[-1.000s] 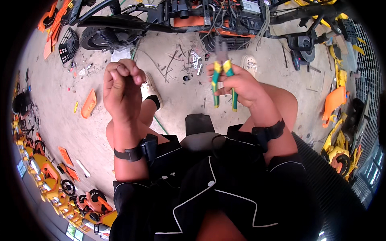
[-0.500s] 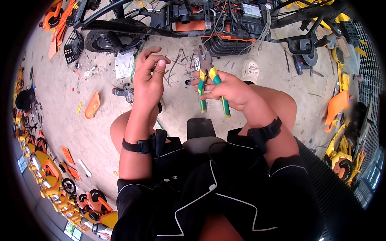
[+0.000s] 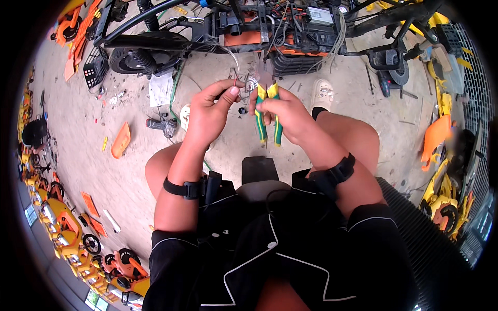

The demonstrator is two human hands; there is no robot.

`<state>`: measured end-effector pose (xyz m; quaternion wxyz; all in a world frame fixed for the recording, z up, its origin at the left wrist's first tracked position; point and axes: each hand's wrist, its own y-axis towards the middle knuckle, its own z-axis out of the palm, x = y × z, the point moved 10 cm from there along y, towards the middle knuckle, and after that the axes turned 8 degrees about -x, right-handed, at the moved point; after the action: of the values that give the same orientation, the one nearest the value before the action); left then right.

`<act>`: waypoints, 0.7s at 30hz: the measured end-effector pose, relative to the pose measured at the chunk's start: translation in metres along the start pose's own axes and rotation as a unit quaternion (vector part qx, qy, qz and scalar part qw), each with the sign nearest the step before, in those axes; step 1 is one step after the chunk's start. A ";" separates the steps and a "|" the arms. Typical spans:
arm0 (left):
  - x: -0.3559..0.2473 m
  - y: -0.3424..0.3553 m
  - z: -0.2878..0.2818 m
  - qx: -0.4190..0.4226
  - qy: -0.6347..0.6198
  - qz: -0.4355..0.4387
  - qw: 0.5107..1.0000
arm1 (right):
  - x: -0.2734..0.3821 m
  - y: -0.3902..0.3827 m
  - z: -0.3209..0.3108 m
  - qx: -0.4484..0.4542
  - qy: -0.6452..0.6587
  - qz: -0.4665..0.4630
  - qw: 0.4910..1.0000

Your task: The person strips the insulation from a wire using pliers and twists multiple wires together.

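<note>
My right hand (image 3: 288, 115) is wrapped round pliers (image 3: 260, 120) with green and yellow handles. Their metal jaws point away from me, and the handles are close together. Beside them, my left hand (image 3: 210, 115) pinches a thin reddish wire (image 3: 236, 82) between thumb and forefinger. Its end is close to the pliers' jaws; whether they touch I cannot tell. A pale wire (image 3: 233, 56) curves down from the vehicle frame toward my left fingertips. Just beyond both hands stands the black vehicle frame (image 3: 171, 41), with bundled cables and orange parts.
A cordless power tool (image 3: 165, 126) and an orange plastic piece (image 3: 121, 140) lie on the floor to the left. White paper (image 3: 162, 88) and a green hose (image 3: 175, 96) are near the wheel. Another power tool (image 3: 385, 83) stands at right. Orange and yellow panels (image 3: 437, 139) line the right side.
My left hand has moved right, toward the pliers, and lowered slightly. My right hand has closed further round the pliers, bringing the spread handles together.
</note>
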<state>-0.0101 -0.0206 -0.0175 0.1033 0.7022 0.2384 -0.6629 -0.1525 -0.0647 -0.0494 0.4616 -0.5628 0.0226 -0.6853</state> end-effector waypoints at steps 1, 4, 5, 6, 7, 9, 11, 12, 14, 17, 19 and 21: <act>0.000 0.000 0.004 0.004 -0.016 0.002 1.000 | 0.003 0.002 -0.003 -0.024 0.006 -0.010 1.000; 0.001 -0.002 0.010 0.006 -0.021 0.006 1.000 | 0.013 0.004 -0.004 -0.082 0.017 -0.032 0.996; 0.001 -0.002 0.013 0.011 -0.008 0.006 1.000 | 0.014 0.004 -0.004 -0.084 0.007 -0.028 0.996; 0.001 -0.002 0.015 0.015 0.005 0.007 1.000 | 0.015 0.005 -0.004 -0.086 -0.003 -0.023 0.996; 0.001 -0.002 0.017 0.019 0.018 0.007 1.000 | 0.015 0.007 -0.004 -0.087 -0.013 -0.019 0.996; -0.012 -0.004 0.014 0.006 0.120 0.070 0.990 | 0.014 0.011 -0.002 -0.087 -0.029 -0.025 0.995; -0.024 -0.006 0.013 -0.008 0.220 0.132 0.967 | 0.010 0.014 -0.001 -0.091 -0.036 -0.030 0.995; -0.026 -0.007 0.013 -0.009 0.247 0.156 0.956 | 0.008 0.016 0.000 -0.095 -0.034 -0.032 0.994; -0.028 -0.010 0.015 -0.013 0.302 0.200 0.932 | 0.007 0.017 0.002 -0.099 -0.034 -0.033 0.994; -0.031 -0.013 0.013 -0.028 0.346 0.219 0.912 | 0.007 0.016 0.005 -0.102 -0.044 -0.032 0.993; -0.033 -0.014 0.012 -0.024 0.364 0.219 0.905 | 0.004 0.020 0.005 -0.106 -0.059 -0.034 0.992; -0.031 -0.013 0.014 -0.017 0.369 0.219 0.903 | 0.005 0.024 0.003 -0.111 -0.088 -0.055 0.988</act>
<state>-0.0289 -0.0220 0.0140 0.1619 0.9294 0.1107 -0.3126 -0.1355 -0.0799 -0.0577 0.3581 -0.6692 0.0265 -0.6505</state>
